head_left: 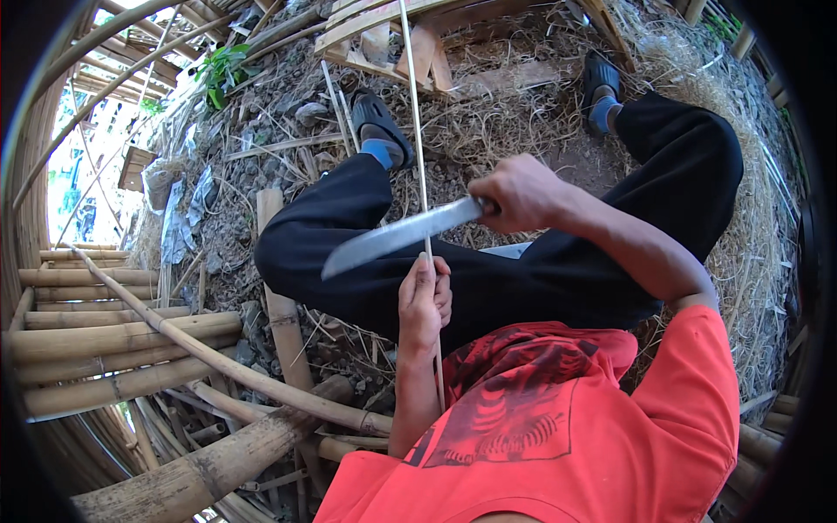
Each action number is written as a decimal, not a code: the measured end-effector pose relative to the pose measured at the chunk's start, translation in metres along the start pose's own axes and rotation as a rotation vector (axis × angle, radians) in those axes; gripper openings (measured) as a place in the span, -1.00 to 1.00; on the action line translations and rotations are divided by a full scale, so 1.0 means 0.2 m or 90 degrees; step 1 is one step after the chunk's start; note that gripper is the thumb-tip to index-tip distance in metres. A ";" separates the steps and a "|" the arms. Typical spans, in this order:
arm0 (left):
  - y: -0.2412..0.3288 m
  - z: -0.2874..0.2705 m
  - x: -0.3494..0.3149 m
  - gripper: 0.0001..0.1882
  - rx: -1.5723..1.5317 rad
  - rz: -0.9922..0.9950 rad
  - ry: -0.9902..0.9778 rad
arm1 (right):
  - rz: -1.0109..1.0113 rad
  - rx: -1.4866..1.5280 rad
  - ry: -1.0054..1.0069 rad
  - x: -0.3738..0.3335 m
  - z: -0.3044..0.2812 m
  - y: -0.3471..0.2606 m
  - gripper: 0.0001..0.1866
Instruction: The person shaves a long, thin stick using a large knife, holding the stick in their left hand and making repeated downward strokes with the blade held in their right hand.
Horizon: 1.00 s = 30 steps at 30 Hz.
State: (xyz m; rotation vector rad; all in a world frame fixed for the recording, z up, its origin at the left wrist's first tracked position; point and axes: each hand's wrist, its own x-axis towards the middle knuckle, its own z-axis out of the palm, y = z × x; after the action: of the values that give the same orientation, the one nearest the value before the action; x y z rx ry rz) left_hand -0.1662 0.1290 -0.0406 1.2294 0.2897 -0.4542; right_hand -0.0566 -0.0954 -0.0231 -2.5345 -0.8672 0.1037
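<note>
My left hand (424,298) is closed around a long thin bamboo strip (413,96), which runs from beside my torso up past my legs toward the far wooden crate. In my right hand (521,193) is the handle of a machete (392,235), its broad grey blade pointing left. The blade crosses over the strip a little beyond my left hand; whether its edge touches the strip I cannot tell. Most of the handle is hidden in my right fist.
My bent legs in black trousers (340,209) spread on both sides. A slatted wooden crate (384,26) lies at the far side. Bamboo poles (122,340) and a thick bamboo post (209,466) stand at the left. Dry shavings (680,96) litter the ground at the right.
</note>
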 end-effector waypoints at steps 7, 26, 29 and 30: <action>-0.03 0.03 -0.01 -0.62 0.027 0.020 0.009 | -0.025 -0.019 -0.027 0.02 0.15 -0.09 -0.82; -0.06 0.07 -0.01 -0.59 0.171 0.059 0.068 | 0.063 -0.091 0.037 0.12 0.09 0.11 -0.80; -0.05 0.07 -0.01 -0.59 0.172 0.060 0.074 | 0.062 -0.085 0.031 0.13 0.09 0.11 -0.78; -0.06 0.07 -0.01 -0.59 0.171 0.060 0.075 | 0.058 -0.094 0.037 0.13 0.08 0.10 -0.79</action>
State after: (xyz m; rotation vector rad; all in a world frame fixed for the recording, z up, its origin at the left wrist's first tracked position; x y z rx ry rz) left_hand -0.1739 0.1129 -0.0444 1.5294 0.2752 -0.3474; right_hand -0.0273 -0.0883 -0.0442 -2.7009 -0.7626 -0.0070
